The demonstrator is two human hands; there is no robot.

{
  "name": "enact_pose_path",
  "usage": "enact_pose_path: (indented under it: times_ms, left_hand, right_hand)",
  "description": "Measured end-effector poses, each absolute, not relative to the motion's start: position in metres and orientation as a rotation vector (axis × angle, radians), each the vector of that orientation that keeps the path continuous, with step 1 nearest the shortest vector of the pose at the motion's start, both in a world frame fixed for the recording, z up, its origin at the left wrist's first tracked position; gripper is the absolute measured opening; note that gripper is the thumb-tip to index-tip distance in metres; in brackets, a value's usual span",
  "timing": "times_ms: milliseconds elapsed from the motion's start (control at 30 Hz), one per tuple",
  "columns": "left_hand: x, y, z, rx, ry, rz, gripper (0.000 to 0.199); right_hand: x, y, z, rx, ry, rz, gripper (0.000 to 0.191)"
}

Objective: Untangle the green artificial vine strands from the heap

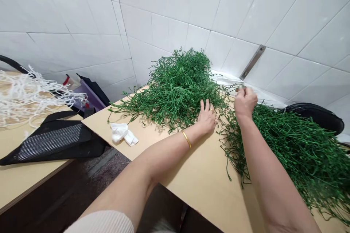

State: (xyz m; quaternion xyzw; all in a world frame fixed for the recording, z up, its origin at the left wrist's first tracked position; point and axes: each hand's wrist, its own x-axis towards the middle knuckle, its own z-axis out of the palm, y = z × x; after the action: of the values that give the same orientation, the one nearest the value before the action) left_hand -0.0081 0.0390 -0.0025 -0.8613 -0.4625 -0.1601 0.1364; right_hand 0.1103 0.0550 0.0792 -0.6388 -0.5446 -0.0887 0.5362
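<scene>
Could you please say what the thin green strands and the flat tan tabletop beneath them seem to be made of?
Thin green strands: probably cord, fairly matt, judging by their limp curls and knot-like ends; the fibre is unclear.
Flat tan tabletop: likely laminated board, smooth and low-sheen, given its even colour.

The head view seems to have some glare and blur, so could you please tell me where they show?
Head view: small bright glare spots on the wall tiles near the top edge; the right hand slightly smeared, probably by motion, the left hand crisper; a soft shadow on the tabletop beside the right forearm.
</scene>
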Motion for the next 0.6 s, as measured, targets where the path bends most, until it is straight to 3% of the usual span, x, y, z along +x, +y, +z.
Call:
enact_pose_path:
  times_ms: [300, 433, 600]
  left_hand:
    - [-0.007, 0.068, -0.001, -2.466, -1.471, -0.355, 0.050]
    - [-0.009, 0.073, 0.005, -2.578, -1.451, -0.335, 0.051]
    - [-0.027, 0.057, 0.004, -2.672, -1.092, -0.466, 0.058]
  right_hand:
    - [0.093, 0.041, 0.119, -1.067, -1.111, 0.231, 0.029]
    - [0.082, -0.002, 0.097, -1.267, -1.377, 0.238, 0.029]
    - [0.101, -0.035, 0.054, -1.571, -1.549, 0.123, 0.029]
